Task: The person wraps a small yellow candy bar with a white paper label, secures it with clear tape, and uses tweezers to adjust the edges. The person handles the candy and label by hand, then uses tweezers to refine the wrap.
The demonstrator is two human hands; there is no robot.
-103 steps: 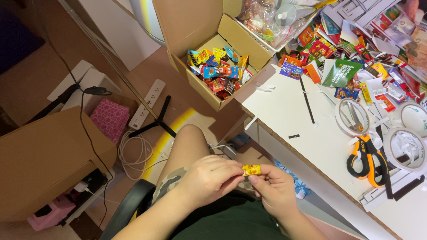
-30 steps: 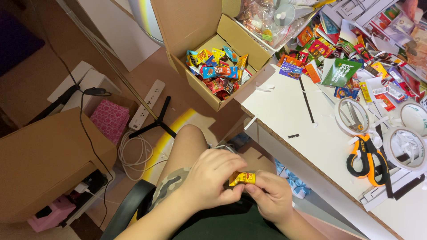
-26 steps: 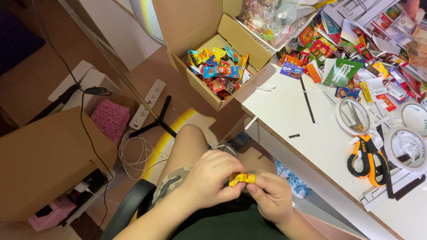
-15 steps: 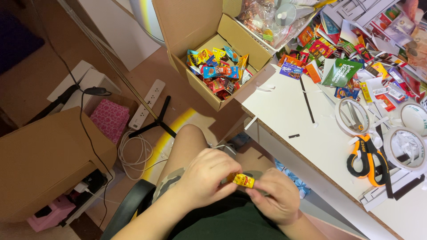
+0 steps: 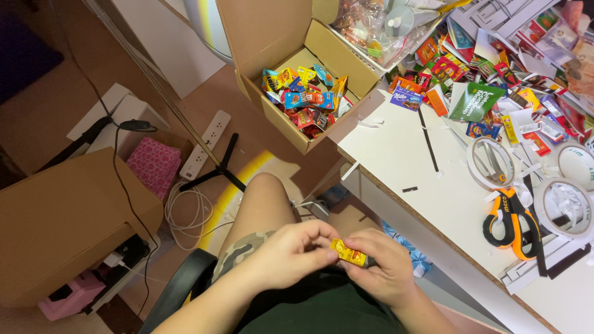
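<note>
My left hand [image 5: 291, 250] and my right hand [image 5: 382, 272] are meeting over my lap, and both are closing on one small yellow candy packet [image 5: 348, 252], each pinching an end between thumb and fingertips. The packet is lying slightly tilted in the gap between the two hands, just above my dark shorts and beside my bare knee. I judge that I am holding it by both ends so that the wrapper stays taut and its face is turning up toward the camera. Neither hand is spreading wide; the fingers are curling in tight round the little piece.

Ahead of my knee an open cardboard box [image 5: 365, 74] is sitting at the corner of the white bench [image 5: 402, 154], its flaps standing up, and it is holding a heap of bright snack packets [image 5: 306, 99]. It is sitting well apart from my hands. More wrappers and paper scraps [image 5: 495, 80] are crowding the far part of the bench. Nearer me, orange-handled scissors [image 5: 512, 216] are lying beside clear tape rolls [image 5: 492, 164]. On the floor to the left a white power strip [image 5: 205, 144] and a coil of white cable [image 5: 185, 210] are lying near a large closed carton [image 5: 62, 216].
</note>
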